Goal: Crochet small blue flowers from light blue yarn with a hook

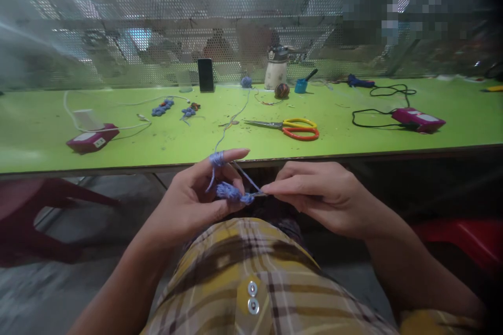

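Note:
Between thumb and fingers, my left hand (196,196) pinches a small blue-purple crochet piece (228,191). Blue yarn (216,159) is wound round its raised index finger, and a strand runs from there up across the table to a small ball of blue yarn (246,82). My right hand (318,191) is closed on a thin metal crochet hook (258,194), whose tip meets the right end of the piece. A taut strand slants from the left index finger down to the hook. Most of the hook's handle is hidden in my right fingers.
On the green table (176,141) lie scissors (288,128), finished blue crochet pieces (162,107), a dark multicoloured yarn ball (282,90) and two purple boxes with cords, one the right box (418,119). A phone (205,75) and a bottle (276,68) stand behind. A maroon stool (35,214) is at left.

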Available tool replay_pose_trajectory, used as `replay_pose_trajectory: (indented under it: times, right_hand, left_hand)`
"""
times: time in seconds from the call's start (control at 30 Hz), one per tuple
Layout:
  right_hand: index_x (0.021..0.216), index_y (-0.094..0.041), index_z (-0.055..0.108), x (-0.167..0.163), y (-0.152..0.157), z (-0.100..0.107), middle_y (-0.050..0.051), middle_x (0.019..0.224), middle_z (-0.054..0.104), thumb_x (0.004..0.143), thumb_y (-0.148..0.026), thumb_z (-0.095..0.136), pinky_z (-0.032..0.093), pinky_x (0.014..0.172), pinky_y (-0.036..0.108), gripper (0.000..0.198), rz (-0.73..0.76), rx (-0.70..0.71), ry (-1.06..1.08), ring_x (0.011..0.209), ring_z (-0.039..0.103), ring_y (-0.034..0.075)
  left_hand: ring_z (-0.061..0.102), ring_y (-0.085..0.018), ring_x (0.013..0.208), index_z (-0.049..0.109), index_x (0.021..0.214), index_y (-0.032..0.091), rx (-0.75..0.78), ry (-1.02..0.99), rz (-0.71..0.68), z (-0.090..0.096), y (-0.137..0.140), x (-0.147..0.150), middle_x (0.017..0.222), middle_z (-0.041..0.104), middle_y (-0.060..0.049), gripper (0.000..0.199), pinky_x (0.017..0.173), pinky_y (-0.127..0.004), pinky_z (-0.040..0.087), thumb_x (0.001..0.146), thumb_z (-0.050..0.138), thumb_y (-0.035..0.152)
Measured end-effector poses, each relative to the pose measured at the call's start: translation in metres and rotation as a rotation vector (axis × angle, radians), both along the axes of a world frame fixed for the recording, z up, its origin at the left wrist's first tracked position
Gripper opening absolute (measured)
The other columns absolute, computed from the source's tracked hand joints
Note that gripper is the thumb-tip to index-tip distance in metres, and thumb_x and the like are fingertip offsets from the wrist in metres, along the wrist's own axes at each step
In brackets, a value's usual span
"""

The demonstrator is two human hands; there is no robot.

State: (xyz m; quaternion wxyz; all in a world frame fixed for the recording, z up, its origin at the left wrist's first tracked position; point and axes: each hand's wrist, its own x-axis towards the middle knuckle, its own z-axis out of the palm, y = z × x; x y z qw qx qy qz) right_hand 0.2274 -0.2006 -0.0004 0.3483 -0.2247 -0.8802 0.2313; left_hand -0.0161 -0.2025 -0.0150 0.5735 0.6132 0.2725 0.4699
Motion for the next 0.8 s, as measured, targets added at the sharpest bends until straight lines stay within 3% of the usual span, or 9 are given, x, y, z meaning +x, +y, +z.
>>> replay_pose_trajectory:
  times: [0.17,0.27,0.4,0.53,0.67,0.8]
  right_hand:
    - [0.114,-0.02,0.072,0.001,0.003,-0.001,0.005,0.084,0.066,0.093,-0.008,0.053,0.046,0.064,0.023,0.03,-0.01,0.021,-0.016,0.075,0.061,0.013]
    - [0.108,-0.02,0.073,-0.007,0.001,-0.003,0.004,0.083,0.067,0.092,-0.008,0.056,0.047,0.065,0.024,0.027,-0.096,0.003,0.055,0.073,0.062,0.013]
    - [0.102,-0.02,0.073,-0.025,-0.003,-0.007,0.003,0.087,0.072,0.089,-0.016,0.065,0.05,0.07,0.027,0.016,-0.176,-0.156,0.166,0.076,0.064,0.015]
    - [0.1,-0.017,0.072,-0.034,-0.002,-0.011,0.004,0.091,0.073,0.088,-0.017,0.066,0.049,0.069,0.026,0.013,-0.165,-0.244,0.19,0.076,0.064,0.014]
    - [0.087,-0.015,0.068,-0.034,0.001,-0.017,-0.001,0.067,0.063,0.089,-0.018,0.063,0.041,0.05,0.022,0.006,-0.146,-0.328,0.18,0.053,0.052,0.008]
    - [0.084,-0.016,0.065,-0.035,0.001,-0.027,-0.006,0.055,0.05,0.09,-0.026,0.065,0.032,0.042,0.02,0.012,-0.117,-0.545,0.319,0.044,0.042,0.006]
  left_hand:
    - [0.058,-0.008,0.071,0.07,0.12,0.034,-0.053,0.033,0.04,-0.001,-0.001,0.002,0.081,0.063,0.001,0.053,0.064,-0.016,0.048,0.073,0.08,0.011]
    - [0.056,-0.008,0.068,0.07,0.12,0.03,-0.075,0.061,0.066,-0.001,-0.002,0.005,0.079,0.061,0.002,0.051,0.062,-0.016,0.047,0.074,0.078,0.01]
    - [0.057,-0.01,0.071,0.066,0.126,0.029,-0.1,0.027,0.102,-0.001,-0.003,0.01,0.08,0.06,0.002,0.062,0.068,-0.02,0.05,0.07,0.079,0.006]
    - [0.059,-0.011,0.072,0.047,0.144,0.035,-0.155,-0.054,0.076,0.0,-0.004,0.012,0.082,0.062,0.002,0.089,0.07,-0.022,0.051,0.068,0.079,0.003]
    - [0.059,-0.011,0.072,0.033,0.152,0.032,-0.208,-0.12,-0.002,0.001,-0.006,0.012,0.081,0.064,0.002,0.094,0.068,-0.02,0.049,0.073,0.077,0.006]
    - [0.058,-0.01,0.069,0.034,0.151,0.028,-0.273,-0.163,-0.011,0.0,-0.007,0.013,0.079,0.064,0.002,0.09,0.065,-0.02,0.048,0.074,0.077,0.008]
